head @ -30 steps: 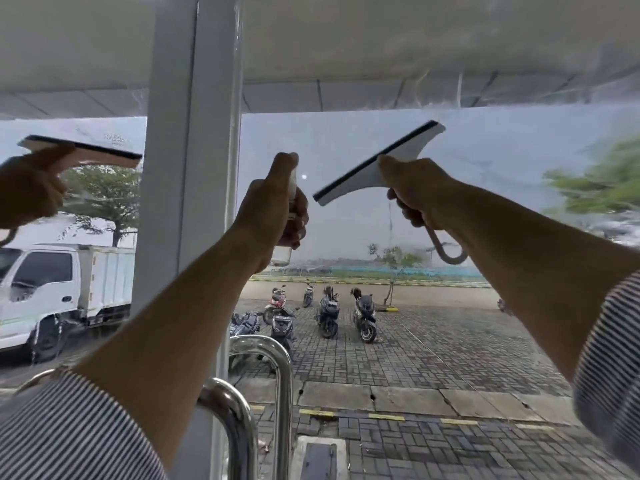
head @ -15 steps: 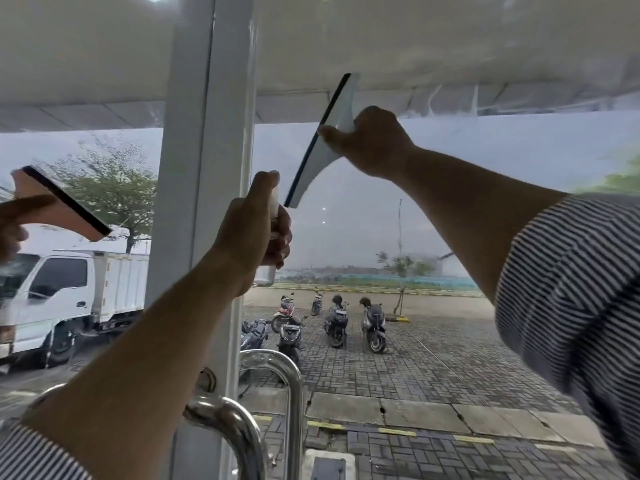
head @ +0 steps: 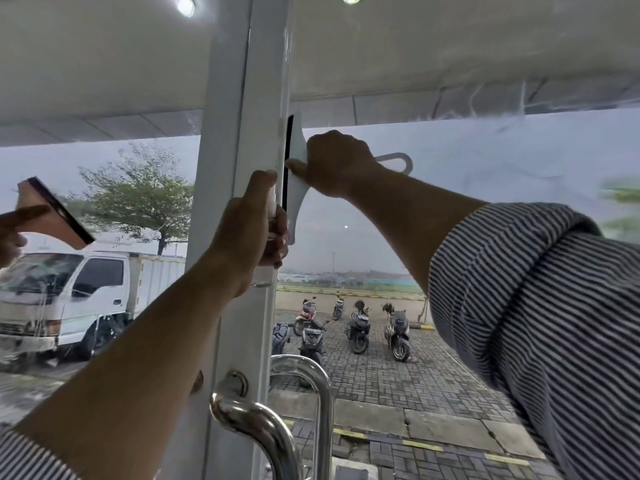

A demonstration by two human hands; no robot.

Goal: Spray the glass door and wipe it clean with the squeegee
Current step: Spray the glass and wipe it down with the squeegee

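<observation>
The glass door (head: 450,209) fills the right of the view, smeared near its top. My right hand (head: 336,164) grips a white squeegee (head: 296,192) with a loop handle; its black blade stands vertical against the glass, right beside the white door frame (head: 239,133). My left hand (head: 251,230) is raised in front of the frame and holds a small clear spray bottle (head: 265,275), mostly hidden behind the fingers, thumb on top.
A steel pull handle (head: 256,420) juts out low in the middle, with a second one (head: 318,382) behind the glass. The left pane (head: 104,188) reflects a hand and squeegee. Outside are a white truck (head: 69,299) and parked scooters (head: 356,327).
My right hand swung the squeegee left and turned the blade upright against the frame edge. My left hand with the bottle stayed raised while the view shifted right and up.
</observation>
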